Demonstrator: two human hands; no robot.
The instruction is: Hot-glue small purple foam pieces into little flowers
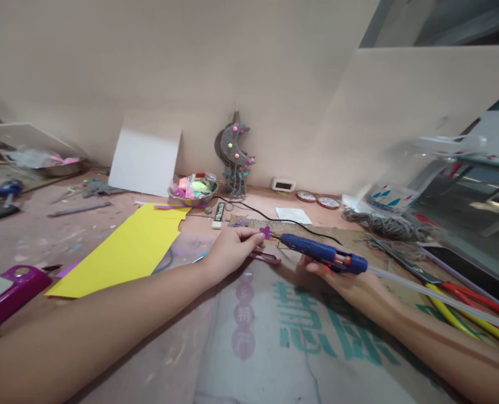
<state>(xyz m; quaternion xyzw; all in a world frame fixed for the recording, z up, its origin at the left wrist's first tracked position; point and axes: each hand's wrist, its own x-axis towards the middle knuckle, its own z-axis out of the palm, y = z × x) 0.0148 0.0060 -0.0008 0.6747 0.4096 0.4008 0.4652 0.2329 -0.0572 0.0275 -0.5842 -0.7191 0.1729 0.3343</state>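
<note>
Between the thumb and fingers of my left hand (234,249) is a small purple flower-shaped piece (265,232). My right hand (342,278) is wrapped round a blue glue gun (316,250), its nozzle pointing left at the flower piece. Whether the tip touches the piece I cannot tell. A long clear glue stick (421,290) runs out of the gun's back end toward the right. Below my left fingertips lies a pinkish flat tool (266,257), partly hidden by the hand. Both hands are above a printed cardboard sheet (270,359).
Yellow paper (127,252) and a magenta tool (13,292) lie left. A bowl of coloured pieces (193,191), a decorated grey moon (234,148) and a small clock (283,184) stand at the back. Grey yarn (388,223), scissors (455,292) and a phone (472,269) are right.
</note>
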